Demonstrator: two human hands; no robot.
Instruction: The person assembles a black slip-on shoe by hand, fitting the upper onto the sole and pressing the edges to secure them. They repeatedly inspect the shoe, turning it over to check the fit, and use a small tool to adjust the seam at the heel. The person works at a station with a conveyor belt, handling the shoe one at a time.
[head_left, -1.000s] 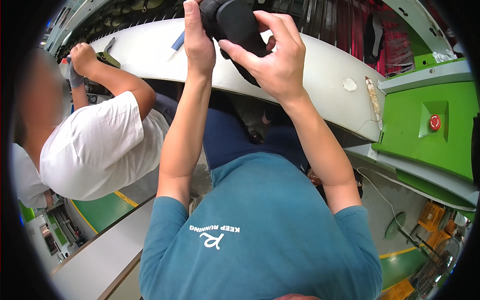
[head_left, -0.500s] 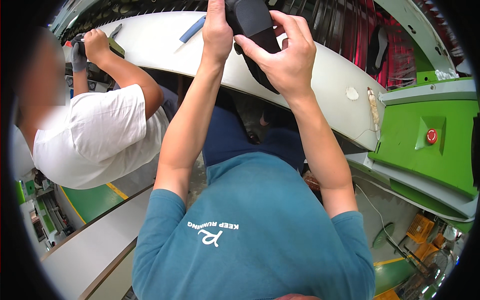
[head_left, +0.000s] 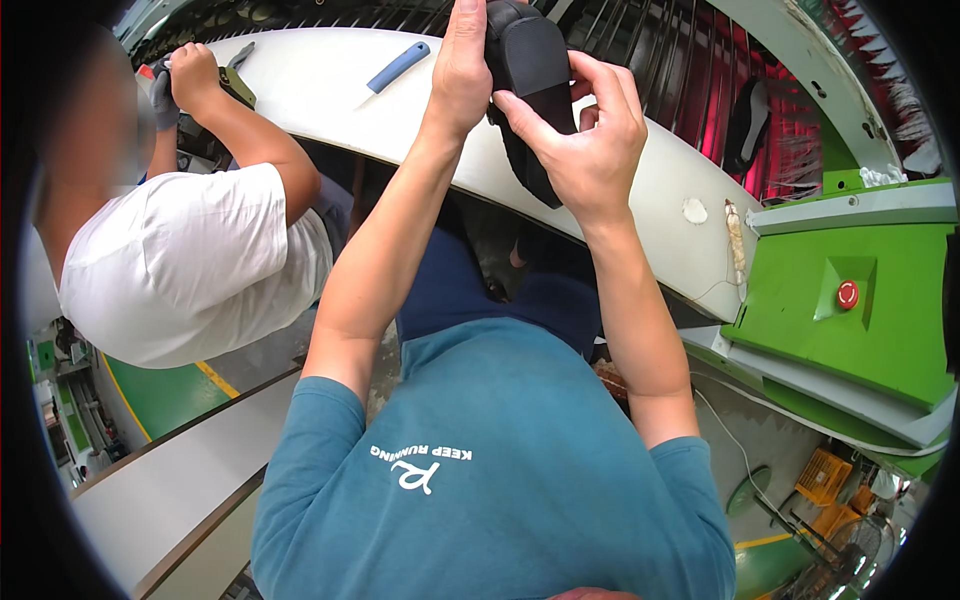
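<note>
Above the white worktop, both hands hold up a black shoe (head_left: 530, 62) with a smooth dark patch at its upper end. My left hand (head_left: 463, 78) grips its left side, fingers mostly hidden behind it. On the other side my right hand (head_left: 596, 150) has its thumb pressed on the shoe's near face, with curled fingers at its right edge. The shoe's lower end hangs down over the table's near edge. Left of my left hand, a blue-handled knife (head_left: 400, 67) lies on the white table (head_left: 310, 85).
A co-worker in a white shirt (head_left: 180, 260) sits at the left. Beyond the table run machine rollers (head_left: 660, 60), with another dark shoe (head_left: 748, 125) over a red glow. At the right stands a green machine housing (head_left: 800, 320) with a red button (head_left: 848, 294). A wrapped stick (head_left: 735, 240) lies nearby.
The shoe and both hands sit slightly lower and farther right in view, as does the knife, while the right-hand machine has shifted left. My grip on the shoe looks the same.
</note>
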